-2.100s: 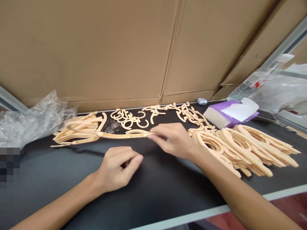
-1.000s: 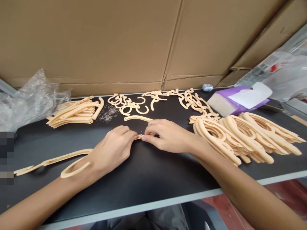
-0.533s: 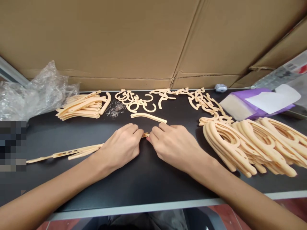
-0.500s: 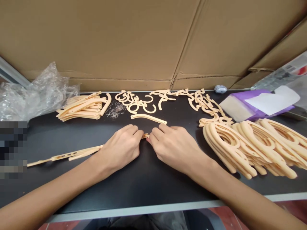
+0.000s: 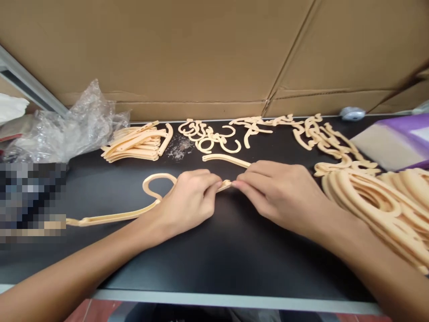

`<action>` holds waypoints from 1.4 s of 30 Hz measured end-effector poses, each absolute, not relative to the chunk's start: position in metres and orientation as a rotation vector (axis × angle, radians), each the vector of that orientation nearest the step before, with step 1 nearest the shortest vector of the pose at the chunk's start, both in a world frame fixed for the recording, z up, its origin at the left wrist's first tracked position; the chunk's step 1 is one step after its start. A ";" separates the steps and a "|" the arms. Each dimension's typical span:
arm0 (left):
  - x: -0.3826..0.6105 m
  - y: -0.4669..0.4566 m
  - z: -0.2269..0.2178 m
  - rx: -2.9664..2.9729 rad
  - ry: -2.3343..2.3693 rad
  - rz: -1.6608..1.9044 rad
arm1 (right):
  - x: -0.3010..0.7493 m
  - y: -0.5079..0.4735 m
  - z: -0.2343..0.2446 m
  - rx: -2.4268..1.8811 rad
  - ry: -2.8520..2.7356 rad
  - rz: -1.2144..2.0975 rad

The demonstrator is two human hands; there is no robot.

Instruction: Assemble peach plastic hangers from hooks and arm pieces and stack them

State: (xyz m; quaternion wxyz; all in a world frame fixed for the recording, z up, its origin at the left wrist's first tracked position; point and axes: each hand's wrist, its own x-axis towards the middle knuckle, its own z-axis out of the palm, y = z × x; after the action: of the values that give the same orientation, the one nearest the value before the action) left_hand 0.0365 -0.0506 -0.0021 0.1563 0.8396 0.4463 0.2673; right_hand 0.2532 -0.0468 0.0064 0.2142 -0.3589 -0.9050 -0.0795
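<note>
A cream plastic folding hanger (image 5: 117, 218) extends across the dark table, its hook (image 5: 157, 175) standing out behind my left wrist. My left hand (image 5: 189, 201) is closed round the middle of it, hiding that part. A short end of the hanger pokes out past the left thumb and fingertips. At that end my right hand (image 5: 278, 192) is closed in a pinch, fingertips at its tip. Just behind, a loose curved hanger arm (image 5: 224, 158) lies on the table, its right end hidden by my right hand.
Hanger arms (image 5: 134, 143) are piled at the back left beside crumpled clear plastic (image 5: 73, 129). Loose hooks (image 5: 209, 138) and connector pieces (image 5: 315, 134) lie along the back. Stacked hangers (image 5: 372, 205) and a purple tissue pack (image 5: 398, 138) stand right. Cardboard (image 5: 167, 53) walls the back.
The view has swung left, so things appear further right. The hanger in my hands has turned, bringing its hook into sight. My hands are slightly further apart, with more of its end exposed.
</note>
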 end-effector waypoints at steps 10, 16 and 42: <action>0.035 -0.042 0.013 1.980 1.339 0.609 | 0.245 -0.046 0.008 -1.092 -2.407 -0.296; 0.037 -0.045 0.015 1.981 1.347 0.569 | 0.248 -0.040 0.011 -1.219 -2.342 -0.304; 0.020 -0.026 0.028 1.560 1.208 0.382 | 0.253 -0.034 0.012 -1.247 -2.189 0.576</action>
State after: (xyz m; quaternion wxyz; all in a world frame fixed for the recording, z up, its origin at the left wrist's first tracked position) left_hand 0.0198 -0.0255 0.0280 0.5362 0.6553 0.5074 0.1602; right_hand 0.2533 -0.0341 0.0125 0.2750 -0.4640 -0.8144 0.2141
